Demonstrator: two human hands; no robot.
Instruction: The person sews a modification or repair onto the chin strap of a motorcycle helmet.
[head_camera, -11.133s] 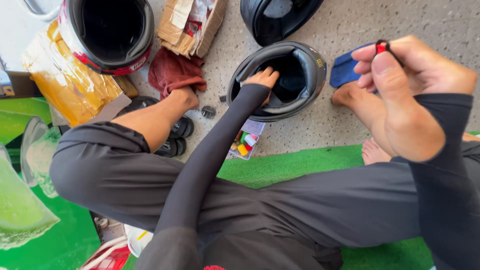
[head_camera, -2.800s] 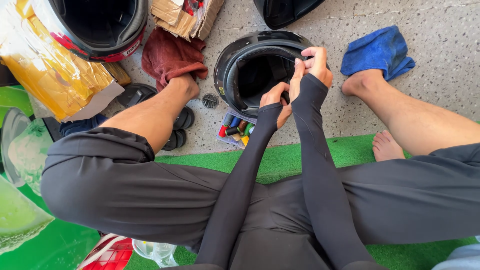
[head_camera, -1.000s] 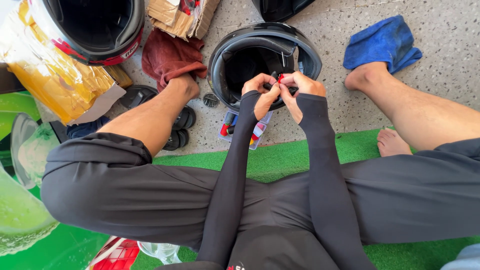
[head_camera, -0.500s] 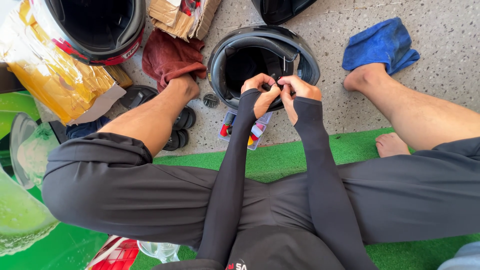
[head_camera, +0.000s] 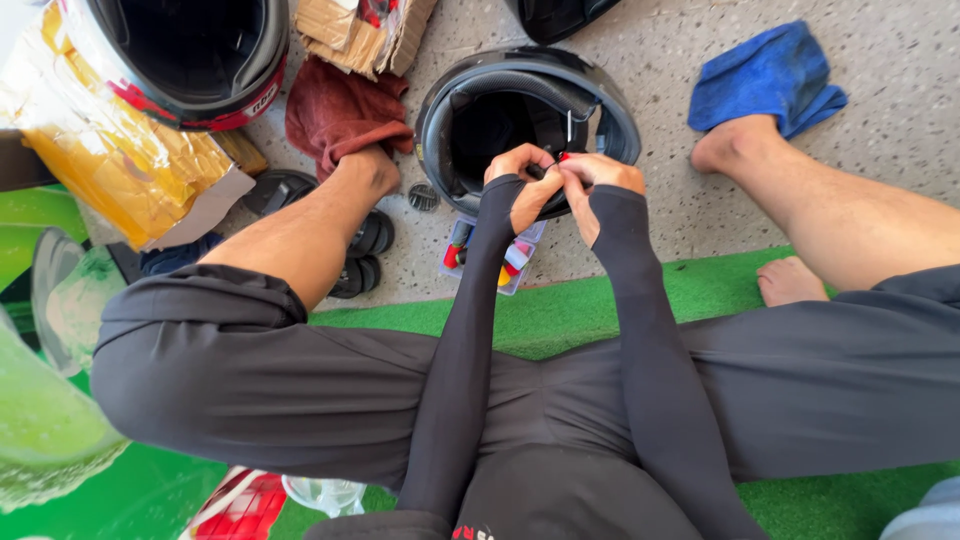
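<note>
Far left: red-trimmed black helmet (head_camera: 190, 60) on crinkled yellow wrapping (head_camera: 110, 165). Maroon rag (head_camera: 340, 110) beside it. Centre: grey helmet (head_camera: 527, 125), opening up, on speckled floor between the legs. Left hand (head_camera: 522, 185) and right hand (head_camera: 590, 178) meet at its near rim, fingertips pinching a small red piece (head_camera: 565, 157), possibly a strap clip. Blue cloth (head_camera: 765, 75) right.

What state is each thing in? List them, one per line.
grey helmet: upside down, opening facing up.
left hand: pinching a small part at the helmet's rim.
right hand: pinching the same spot.
black-and-red helmet: opening up, untouched.
blue cloth: crumpled on the floor.
red cloth: crumpled, under a foot.
clear tool case: lying by the helmet.
</note>
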